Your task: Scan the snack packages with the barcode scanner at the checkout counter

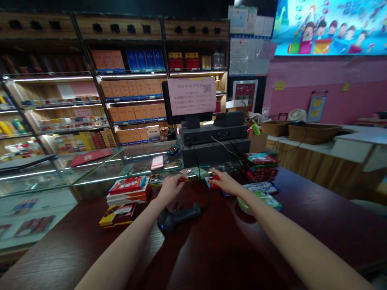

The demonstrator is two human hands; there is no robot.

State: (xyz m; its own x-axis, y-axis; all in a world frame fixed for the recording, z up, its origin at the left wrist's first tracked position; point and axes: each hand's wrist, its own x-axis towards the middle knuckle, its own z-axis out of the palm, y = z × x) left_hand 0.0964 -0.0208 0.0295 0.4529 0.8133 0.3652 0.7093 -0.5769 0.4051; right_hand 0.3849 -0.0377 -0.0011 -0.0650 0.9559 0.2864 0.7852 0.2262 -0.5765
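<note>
Over the dark wooden counter [211, 249], my left hand [171, 188] reaches forward with its fingers loosely curved and apart, nothing seen in them. Just below it lies a black barcode scanner [183, 216] with a small blue light. My right hand [226, 182] pinches a small red and blue packet [210, 183] close to the counter's far side. Under and beside my right forearm are a green packet [267, 199], a round green item [244, 205] and a blue and white packet [261, 187]. Part of these is hidden by the arm.
Left of the scanner stands a stack of red and white packs [128, 191], with yellow and brown packs [118, 214] in front. At the right is a pile of red packets [260, 167]. A till screen with a paper notice [192, 96] rises behind a glass display case [133, 161].
</note>
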